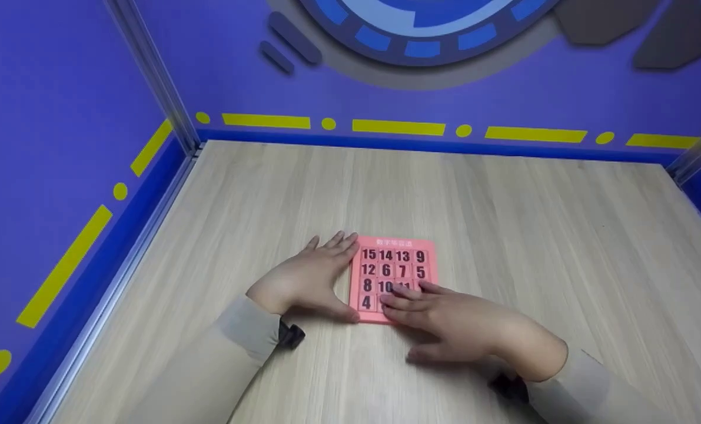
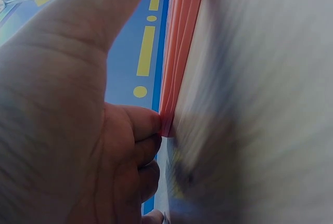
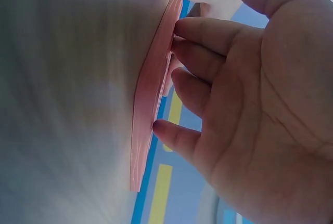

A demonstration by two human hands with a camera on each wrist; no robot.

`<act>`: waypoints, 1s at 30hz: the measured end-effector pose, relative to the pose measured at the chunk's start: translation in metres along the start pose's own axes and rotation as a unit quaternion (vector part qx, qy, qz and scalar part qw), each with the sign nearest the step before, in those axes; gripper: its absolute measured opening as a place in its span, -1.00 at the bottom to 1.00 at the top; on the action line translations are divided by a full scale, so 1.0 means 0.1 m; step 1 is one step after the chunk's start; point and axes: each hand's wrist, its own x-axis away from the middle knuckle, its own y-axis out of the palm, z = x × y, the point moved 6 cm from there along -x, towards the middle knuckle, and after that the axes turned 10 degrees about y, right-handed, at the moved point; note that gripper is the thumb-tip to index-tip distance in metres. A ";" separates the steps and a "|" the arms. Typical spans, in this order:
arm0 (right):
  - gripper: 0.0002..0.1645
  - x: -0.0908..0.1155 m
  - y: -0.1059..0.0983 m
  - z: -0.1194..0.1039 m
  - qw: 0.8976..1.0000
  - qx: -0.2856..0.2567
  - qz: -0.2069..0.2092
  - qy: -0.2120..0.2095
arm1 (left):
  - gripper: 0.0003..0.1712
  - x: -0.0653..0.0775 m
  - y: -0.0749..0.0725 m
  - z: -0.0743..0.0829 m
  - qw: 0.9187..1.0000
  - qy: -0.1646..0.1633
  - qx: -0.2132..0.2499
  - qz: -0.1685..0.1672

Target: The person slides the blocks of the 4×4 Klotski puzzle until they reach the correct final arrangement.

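"On the pale wooden table (image 1: 521, 229), what was lying before the person?"

"It was a pink number puzzle (image 1: 394, 272), a flat board with numbered tiles (image 1: 386, 255). It lay face up, and its slightly longer axis ran away from the person, toward the blue wall (image 1: 385, 100)."

"Which hand was nearer to it?"

"Neither one, I would say, because both touched it. The left hand (image 1: 309, 280) was along the left edge, with the thumb at the near corner and the fingers near the far corner."

"So was it clamping the board?"

"No. Its thumb and fingers were spread apart along this edge; in my judgement it was bracing only."

"And the right hand (image 1: 462, 327)?"

"It came from the near right side. Its fingers were extended, with the tips on the lower rows, so the board lay forward and left of its palm. Some numbers were hidden there. The thumb was apart, off the board; whether it touched the table, I could not tell."
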 end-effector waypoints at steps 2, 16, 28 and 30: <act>-0.03 0.00 -0.01 0.00 1.000 -0.003 0.000 0.002 | 0.72 0.00 -0.01 -0.01 1.000 -0.001 -0.003 0.000; -0.06 0.13 -0.10 0.07 0.996 -0.048 -0.032 0.061 | 0.74 0.00 -0.01 -0.01 1.000 -0.006 0.009 -0.002; -0.23 0.15 -0.18 0.07 0.997 -0.026 -0.013 0.064 | 0.74 0.01 -0.02 0.00 1.000 -0.001 0.004 0.000; -0.33 0.13 -0.21 0.05 0.999 -0.002 0.015 0.045 | 0.74 0.01 -0.02 0.01 1.000 -0.002 0.006 -0.002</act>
